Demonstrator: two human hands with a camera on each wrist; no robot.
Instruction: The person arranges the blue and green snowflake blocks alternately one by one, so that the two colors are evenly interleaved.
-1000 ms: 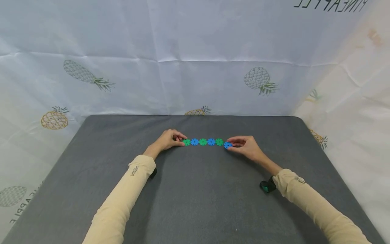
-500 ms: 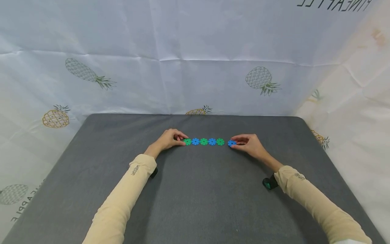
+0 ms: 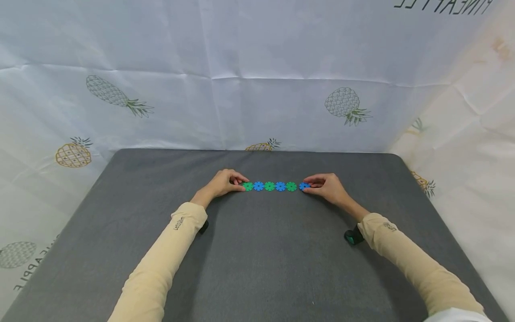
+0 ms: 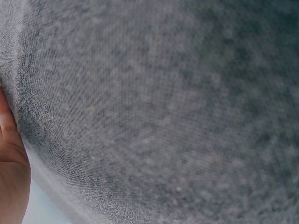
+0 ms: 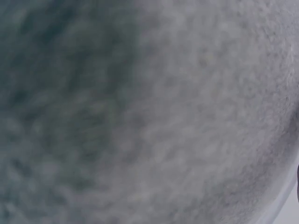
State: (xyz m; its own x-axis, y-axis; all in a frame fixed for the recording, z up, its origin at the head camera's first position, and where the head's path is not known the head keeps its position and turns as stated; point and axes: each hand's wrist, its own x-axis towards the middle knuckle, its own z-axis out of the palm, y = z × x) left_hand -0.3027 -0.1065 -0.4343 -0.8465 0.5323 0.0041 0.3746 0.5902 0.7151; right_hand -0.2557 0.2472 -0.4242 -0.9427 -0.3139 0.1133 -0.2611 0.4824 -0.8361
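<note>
Several notched plastic discs lie in a straight row near the table's far side, green and blue by turns. At the row's left end my left hand (image 3: 223, 183) pinches a green disc (image 3: 248, 186) by its edge. To its right come a blue disc (image 3: 258, 186), another green disc (image 3: 269, 186), a second blue disc (image 3: 280, 186) and a green one. My right hand (image 3: 327, 187) pinches a separate blue disc (image 3: 304, 186), level with the row and a small gap from the last green disc (image 3: 291, 186). Only part of the left palm (image 4: 13, 172) shows in the left wrist view.
A dark grey cloth covers the table (image 3: 257, 259). Behind it hangs a white curtain (image 3: 225, 112) printed with pineapples, meeting the far edge. A black strap device (image 3: 353, 237) sits at my right wrist.
My right hand first shifts its blue disc right, away from the row, then slightly back left and farther from me, level with the row. My left hand keeps its place.
</note>
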